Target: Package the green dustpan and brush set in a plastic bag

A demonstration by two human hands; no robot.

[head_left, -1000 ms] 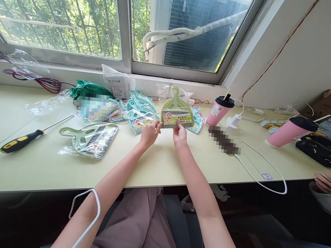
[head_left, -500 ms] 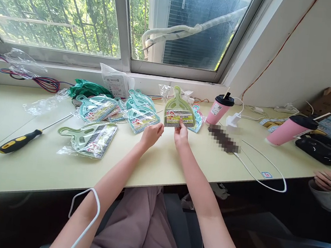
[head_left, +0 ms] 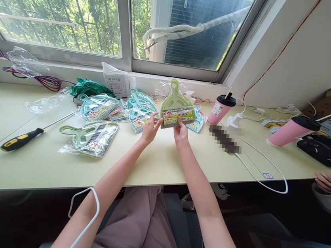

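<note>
Two hands meet at the middle of the frame: our right hand (head_left: 180, 133) pinches the lower edge of a light green mini dustpan set (head_left: 177, 107), held upright above the pale desk (head_left: 161, 161), while our left hand (head_left: 150, 129) is spread loose, fingertips touching its left corner. Left of centre lie teal dustpan packs (head_left: 138, 111) and a bagged green set (head_left: 92, 137); a screwdriver (head_left: 23, 139) sits far left. Pink cups (head_left: 220, 108) stand right of centre, beneath the wide window (head_left: 114, 18). Another person's hand (head_left: 327, 182) shows at the right edge.
</note>
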